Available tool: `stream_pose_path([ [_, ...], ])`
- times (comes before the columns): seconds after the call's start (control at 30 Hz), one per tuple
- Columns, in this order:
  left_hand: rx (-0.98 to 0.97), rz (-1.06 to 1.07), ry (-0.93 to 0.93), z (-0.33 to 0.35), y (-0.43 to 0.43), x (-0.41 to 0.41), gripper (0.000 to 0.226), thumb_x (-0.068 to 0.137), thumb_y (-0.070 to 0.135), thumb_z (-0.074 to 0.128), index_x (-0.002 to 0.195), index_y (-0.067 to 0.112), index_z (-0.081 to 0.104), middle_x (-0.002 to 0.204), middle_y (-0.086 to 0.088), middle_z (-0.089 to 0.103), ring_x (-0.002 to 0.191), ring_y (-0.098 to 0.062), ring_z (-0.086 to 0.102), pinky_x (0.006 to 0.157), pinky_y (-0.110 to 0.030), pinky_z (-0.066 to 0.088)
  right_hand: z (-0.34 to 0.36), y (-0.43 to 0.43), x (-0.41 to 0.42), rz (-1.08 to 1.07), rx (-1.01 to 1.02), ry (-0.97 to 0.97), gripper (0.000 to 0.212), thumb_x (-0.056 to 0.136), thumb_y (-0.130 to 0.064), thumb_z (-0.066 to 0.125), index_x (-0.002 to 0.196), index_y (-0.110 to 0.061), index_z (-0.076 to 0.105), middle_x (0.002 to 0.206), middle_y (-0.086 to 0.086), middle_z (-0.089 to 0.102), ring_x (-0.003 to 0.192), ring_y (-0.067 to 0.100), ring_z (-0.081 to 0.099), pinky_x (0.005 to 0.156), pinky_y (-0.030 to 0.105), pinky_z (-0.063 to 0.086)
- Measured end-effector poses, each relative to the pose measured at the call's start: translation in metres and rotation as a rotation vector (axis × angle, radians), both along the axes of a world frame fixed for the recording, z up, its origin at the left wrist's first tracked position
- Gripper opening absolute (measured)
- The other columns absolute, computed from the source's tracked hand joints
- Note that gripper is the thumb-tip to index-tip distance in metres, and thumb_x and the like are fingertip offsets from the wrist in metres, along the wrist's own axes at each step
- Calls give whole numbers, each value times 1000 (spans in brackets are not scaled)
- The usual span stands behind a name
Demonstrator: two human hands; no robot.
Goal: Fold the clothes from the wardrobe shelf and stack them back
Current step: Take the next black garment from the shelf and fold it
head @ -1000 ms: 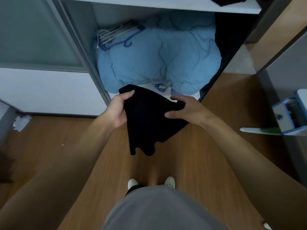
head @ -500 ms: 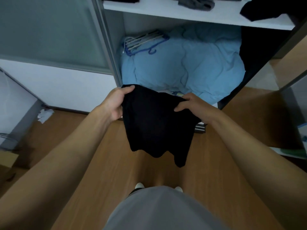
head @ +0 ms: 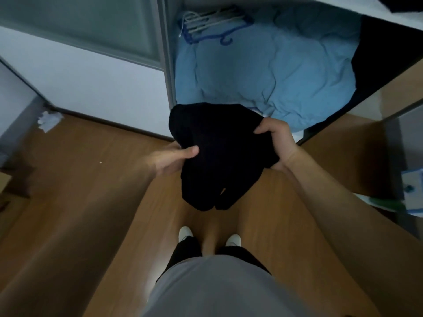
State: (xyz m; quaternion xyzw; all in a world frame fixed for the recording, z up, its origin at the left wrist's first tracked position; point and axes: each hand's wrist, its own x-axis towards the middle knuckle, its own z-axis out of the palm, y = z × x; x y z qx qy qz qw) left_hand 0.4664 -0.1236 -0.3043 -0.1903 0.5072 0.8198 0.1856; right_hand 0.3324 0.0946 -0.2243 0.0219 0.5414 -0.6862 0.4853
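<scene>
A black garment, partly folded, hangs in the air in front of the open wardrobe. My left hand holds its left edge, thumb on top and fingers underneath. My right hand grips its right side with fingers curled into the cloth. Two loose ends dangle below, above my feet. The white wardrobe shelf shows at the top right, with another dark garment lying on it.
A light blue duvet fills the wardrobe's lower space, with a bundle of hangers on it. A frosted sliding door stands left. Crumpled paper lies on the wooden floor. A blue-white box sits at the right.
My left hand slid down from the garment's top corner to its lower left edge. The cloth has bunched into a more compact shape. The view tilted down, so less of the shelf shows.
</scene>
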Motion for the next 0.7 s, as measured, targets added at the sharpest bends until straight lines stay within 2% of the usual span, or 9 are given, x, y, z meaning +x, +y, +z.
stream_pose_path([
  [0.13, -53, 131, -5, -8, -4, -6, 105, 46, 46, 99, 137, 22, 52, 122, 8, 71, 114, -9, 66, 87, -22, 55, 7, -6, -11, 55, 199, 37, 16, 72, -21, 62, 73, -11, 74, 72, 7, 67, 60, 20, 66, 58, 27, 54],
  [0.2, -47, 209, 8, -8, -5, -9, 80, 63, 47, 91, 132, 24, 57, 123, 4, 71, 114, -14, 67, 87, -25, 56, 13, -5, -22, 46, 326, 61, 15, 77, -22, 62, 74, -11, 72, 69, 7, 68, 55, 20, 67, 55, 28, 56],
  [0.27, -15, 276, 1, -5, -5, -13, 51, 78, 41, 81, 123, 23, 64, 117, 0, 74, 107, -17, 71, 78, -24, 59, 17, 1, -32, 9, 369, 71, 15, 81, -23, 64, 79, -11, 71, 72, 7, 70, 58, 20, 69, 56, 30, 59],
  [0.37, 39, 342, -58, 7, 2, -20, 37, 84, 38, 73, 116, 20, 72, 115, -4, 75, 104, -20, 72, 77, -28, 59, 11, 18, -38, -86, 138, 4, 34, 85, -40, 69, 102, -11, 78, 103, 9, 75, 92, 23, 75, 74, 35, 60],
  [0.43, 91, 373, -80, 17, 7, -26, 28, 86, 40, 71, 106, 21, 79, 115, -5, 75, 104, -21, 72, 78, -31, 59, -5, 29, -34, -188, -119, -93, 61, 87, -59, 62, 125, -13, 70, 131, 11, 66, 120, 27, 64, 95, 41, 55],
  [0.5, 118, 383, -71, 28, 12, -34, 27, 88, 41, 69, 103, 22, 80, 116, -6, 74, 104, -22, 72, 76, -31, 60, -28, 36, -24, -208, -235, -147, 71, 89, -71, 50, 138, -20, 60, 144, 9, 57, 132, 28, 55, 109, 47, 43],
  [0.53, 124, 387, -59, 32, 14, -37, 28, 89, 41, 68, 104, 22, 80, 117, -6, 74, 105, -23, 72, 76, -31, 60, -40, 38, -18, -166, -208, -127, 72, 90, -72, 46, 141, -23, 57, 146, 7, 55, 135, 28, 52, 112, 47, 40],
  [0.6, 128, 390, -39, 38, 17, -43, 27, 92, 41, 64, 102, 22, 81, 117, -6, 74, 105, -23, 72, 76, -31, 61, -59, 39, -4, -42, -70, -46, 69, 89, -65, 52, 145, -25, 51, 148, 5, 54, 138, 26, 49, 113, 45, 39],
  [0.7, 105, 385, -48, 41, 14, -47, 28, 94, 43, 61, 98, 25, 81, 115, -5, 75, 104, -21, 72, 78, -32, 60, -80, 41, 3, -12, -12, 47, 56, 89, -25, 70, 142, -15, 53, 139, 10, 61, 130, 27, 57, 107, 38, 47],
])
